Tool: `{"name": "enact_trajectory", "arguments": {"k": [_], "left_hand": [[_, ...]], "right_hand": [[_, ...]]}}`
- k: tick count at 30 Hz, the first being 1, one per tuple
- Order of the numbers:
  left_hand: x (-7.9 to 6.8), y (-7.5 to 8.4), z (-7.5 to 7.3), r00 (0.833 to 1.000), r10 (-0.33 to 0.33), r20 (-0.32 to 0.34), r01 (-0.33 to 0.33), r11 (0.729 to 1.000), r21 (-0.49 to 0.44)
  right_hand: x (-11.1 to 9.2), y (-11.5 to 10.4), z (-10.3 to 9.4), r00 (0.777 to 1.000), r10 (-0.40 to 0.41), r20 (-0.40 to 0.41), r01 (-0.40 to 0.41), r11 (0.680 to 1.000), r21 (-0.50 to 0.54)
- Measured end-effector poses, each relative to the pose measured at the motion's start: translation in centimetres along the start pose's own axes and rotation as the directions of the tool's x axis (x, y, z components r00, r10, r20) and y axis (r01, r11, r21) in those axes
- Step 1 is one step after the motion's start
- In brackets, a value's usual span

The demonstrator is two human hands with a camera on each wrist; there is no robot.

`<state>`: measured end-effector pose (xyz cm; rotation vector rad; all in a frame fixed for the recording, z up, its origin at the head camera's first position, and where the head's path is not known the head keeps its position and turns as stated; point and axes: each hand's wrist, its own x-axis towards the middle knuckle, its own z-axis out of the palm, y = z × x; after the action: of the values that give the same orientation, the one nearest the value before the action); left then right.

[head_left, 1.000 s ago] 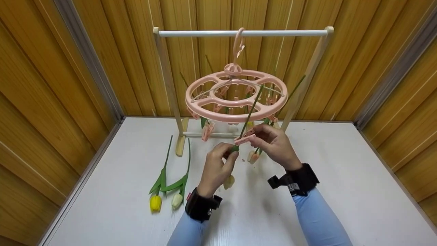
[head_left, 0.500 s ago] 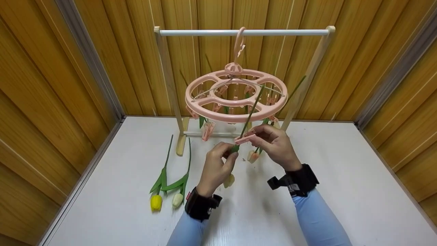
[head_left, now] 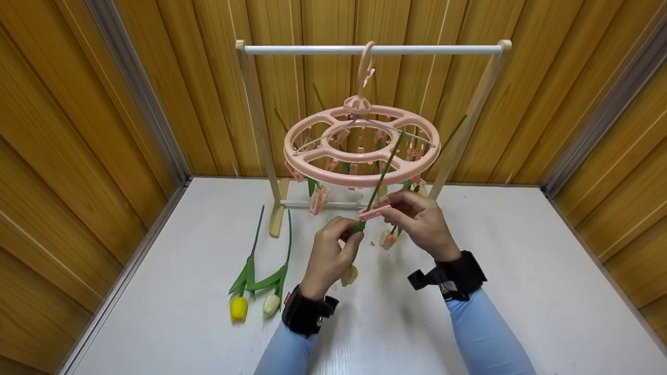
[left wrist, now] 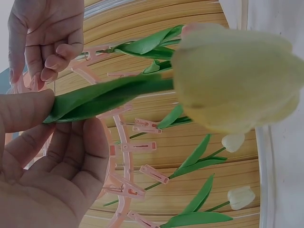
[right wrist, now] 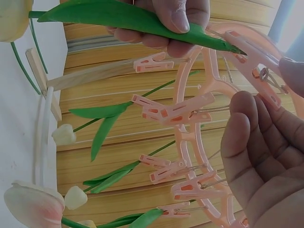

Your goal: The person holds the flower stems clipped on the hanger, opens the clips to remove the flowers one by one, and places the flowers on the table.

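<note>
My left hand (head_left: 333,255) pinches an artificial tulip (left wrist: 237,76) by its green leaf and stem between thumb and forefinger. The pale yellow bloom hangs down, and the thin stem (head_left: 384,172) rises in front of the hanger's rim. My right hand (head_left: 422,224) pinches a pink clothespin (right wrist: 254,69) by its handle ends, with its nose at the stem just above the leaf. Whether the nose is clamped on the stem I cannot tell. The clothespin belongs to a round pink drying hanger (head_left: 359,179) just above both hands.
The hanger hooks over a white bar (head_left: 302,50) on a wooden stand. Several clothespins hang from it, some holding tulips, including a pinkish one (head_left: 387,239) behind my right hand. A yellow tulip (head_left: 238,309) and a white tulip (head_left: 271,305) lie on the table at left.
Both hands keep almost the same place and grip on the tulip and the clothespin. The hanger shifts only very slightly.
</note>
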<state>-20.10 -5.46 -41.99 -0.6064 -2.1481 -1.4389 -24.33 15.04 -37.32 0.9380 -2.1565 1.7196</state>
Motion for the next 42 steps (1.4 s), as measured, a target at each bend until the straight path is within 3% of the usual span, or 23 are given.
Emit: {"name": "enact_trajectory", "arguments": {"k": [16,42], "left_hand": [[-0.04,-0.05,-0.07,1.0,-0.009,0.004,0.009,1.0,0.003],[0.02,-0.2,-0.18,1.0,-0.002,0.0,0.002,1.0,0.012]], "right_hand": [[0.12,0.07,-0.03,1.0,-0.025,-0.02,0.024,1.0,-0.002],[-0.07,0.03,-0.45,0.999,0.012,-0.032,-0.011,1.0,0.007]]}}
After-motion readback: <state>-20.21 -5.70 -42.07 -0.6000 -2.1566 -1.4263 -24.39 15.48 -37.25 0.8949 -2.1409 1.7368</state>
